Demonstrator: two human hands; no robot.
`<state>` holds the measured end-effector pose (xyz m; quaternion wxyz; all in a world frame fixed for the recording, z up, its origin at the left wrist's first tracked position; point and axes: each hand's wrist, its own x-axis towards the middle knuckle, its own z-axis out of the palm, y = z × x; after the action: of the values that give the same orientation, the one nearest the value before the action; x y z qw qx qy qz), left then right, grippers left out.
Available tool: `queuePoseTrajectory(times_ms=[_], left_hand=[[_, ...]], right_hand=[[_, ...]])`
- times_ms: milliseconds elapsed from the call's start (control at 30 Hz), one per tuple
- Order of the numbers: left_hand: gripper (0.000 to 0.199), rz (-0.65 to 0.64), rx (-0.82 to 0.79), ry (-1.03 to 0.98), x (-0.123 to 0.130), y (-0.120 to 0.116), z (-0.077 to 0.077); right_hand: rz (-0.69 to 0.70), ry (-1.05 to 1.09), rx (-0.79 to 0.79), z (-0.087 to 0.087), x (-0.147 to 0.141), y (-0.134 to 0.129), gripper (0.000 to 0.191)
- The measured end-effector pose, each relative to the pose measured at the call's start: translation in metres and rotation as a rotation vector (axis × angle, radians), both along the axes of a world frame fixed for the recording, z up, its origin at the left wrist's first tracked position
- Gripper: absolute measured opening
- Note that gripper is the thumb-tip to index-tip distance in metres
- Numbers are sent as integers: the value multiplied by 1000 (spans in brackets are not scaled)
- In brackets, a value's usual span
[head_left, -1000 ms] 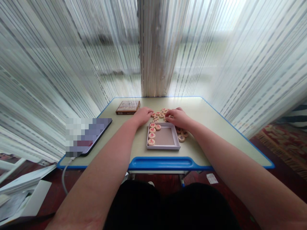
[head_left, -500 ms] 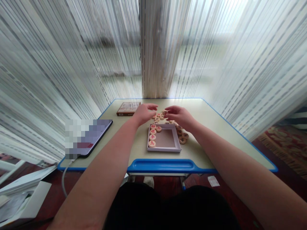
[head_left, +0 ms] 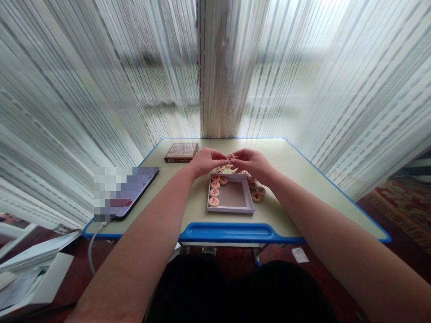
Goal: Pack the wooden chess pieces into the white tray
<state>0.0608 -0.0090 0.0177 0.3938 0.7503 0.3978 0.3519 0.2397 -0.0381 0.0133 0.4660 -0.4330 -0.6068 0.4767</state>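
Over the loose pile, a round wooden Chinese chess piece (head_left: 230, 157) with a red character is tilted up between both hands. The fingertips of my left hand (head_left: 209, 160) close on its left side. My right hand (head_left: 252, 162) pinches it from the right. Below them sits a shallow white box (head_left: 232, 210). Red-character pieces line its left wall, one of them marked like a horse piece (head_left: 214, 202), and another piece (head_left: 223, 180) lies beside the top one. More loose pieces (head_left: 256, 197) lie along the box's right side, partly hidden by my right hand.
A flat printed box (head_left: 182, 152) lies at the table's back left. A tablet (head_left: 134, 193) with a cable rests at the left edge. The table (head_left: 313, 193) has a blue rim and a blue front groove (head_left: 230, 231). Sheer curtains hang behind it.
My left hand has moved right and its fingers have come onto the chess piece in my right hand. The piece is now tipped up with its red character showing.
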Motion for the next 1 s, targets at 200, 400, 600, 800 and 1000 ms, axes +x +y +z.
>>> queuePoseTrajectory(times_ms=[200, 400, 600, 800, 1000], left_hand=[[32, -10, -6, 14, 0, 2, -2], [33, 1, -34, 17, 0, 0, -1], [40, 14, -37, -1, -2, 0, 1], [40, 21, -48, 4, -2, 0, 2], [43, -23, -55, 1, -1, -4, 4]], right_hand=[[34, 4, 29, -1, 2, 1, 19], [16, -30, 33, -3, 2, 2, 17], [12, -74, 46, -2, 1, 2, 20], [-2, -246, 279, -7, 4, 4, 31], [-80, -505, 530, -8, 7, 4, 30]])
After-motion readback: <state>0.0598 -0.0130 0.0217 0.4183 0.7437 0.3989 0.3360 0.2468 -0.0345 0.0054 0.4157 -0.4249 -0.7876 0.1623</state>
